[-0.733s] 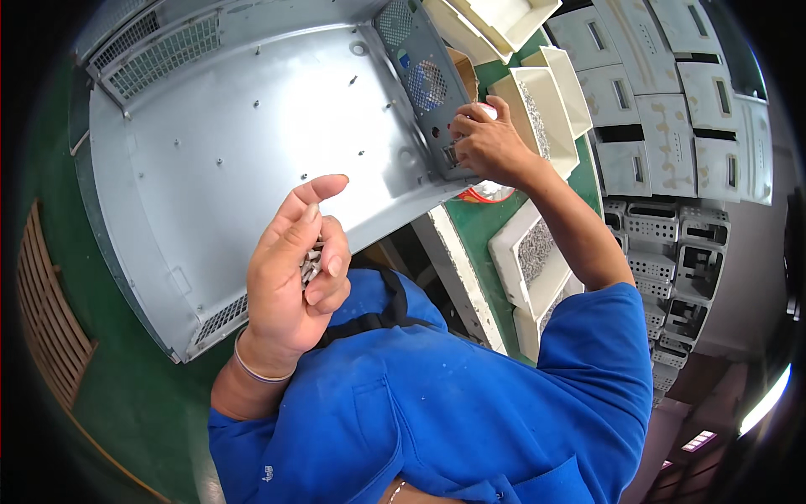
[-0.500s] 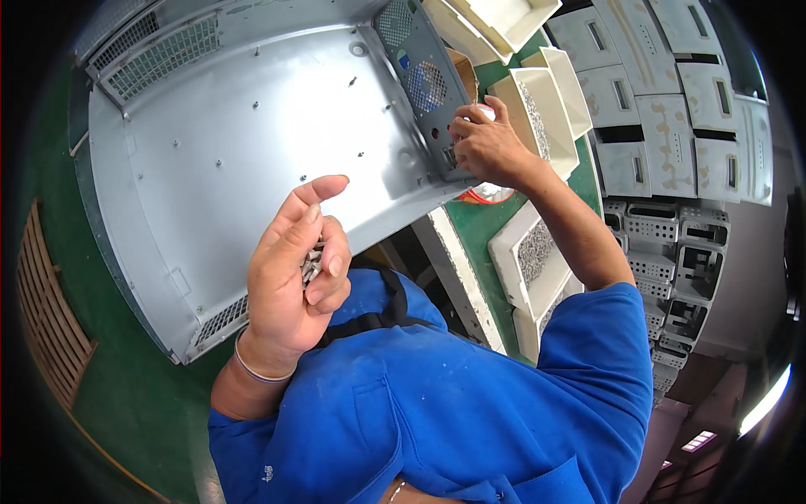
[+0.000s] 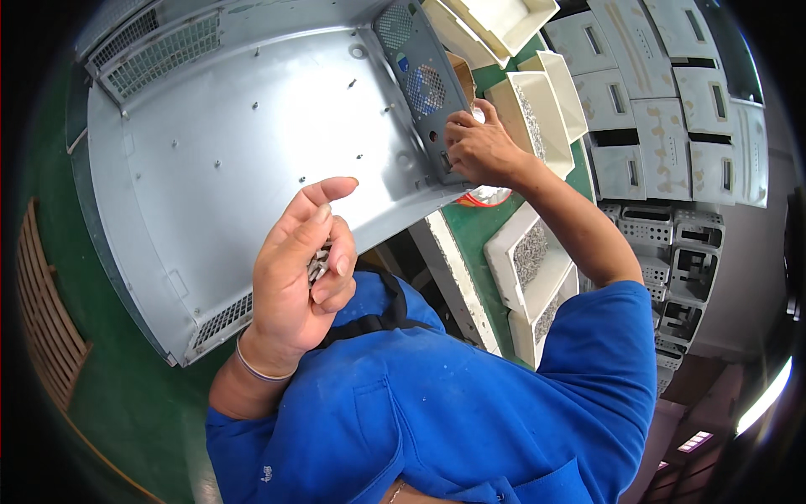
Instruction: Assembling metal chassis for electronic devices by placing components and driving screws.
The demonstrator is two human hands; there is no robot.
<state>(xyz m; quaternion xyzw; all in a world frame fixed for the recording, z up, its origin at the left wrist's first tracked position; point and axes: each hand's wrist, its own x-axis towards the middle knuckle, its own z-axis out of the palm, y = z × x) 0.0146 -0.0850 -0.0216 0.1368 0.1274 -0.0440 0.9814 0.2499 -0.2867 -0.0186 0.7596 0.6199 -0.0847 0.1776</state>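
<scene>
A grey sheet-metal computer case (image 3: pixel 252 134) lies open on the green bench in front of me. My left hand (image 3: pixel 294 269) is cupped near my chest and holds a small bunch of metal screws (image 3: pixel 317 262). My right hand (image 3: pixel 480 149) reaches out to the case's perforated end panel (image 3: pixel 420 84), fingers pinched against its lower edge. What the fingertips hold is hidden.
White trays of small metal parts (image 3: pixel 525 252) sit on the green bench (image 3: pixel 470 235) to my right, more white bins (image 3: pixel 537 101) beyond them. Stacked beige panels (image 3: pixel 672 109) and grey metal cages (image 3: pixel 672 260) fill the far right. A wooden pallet (image 3: pixel 42 319) lies at left.
</scene>
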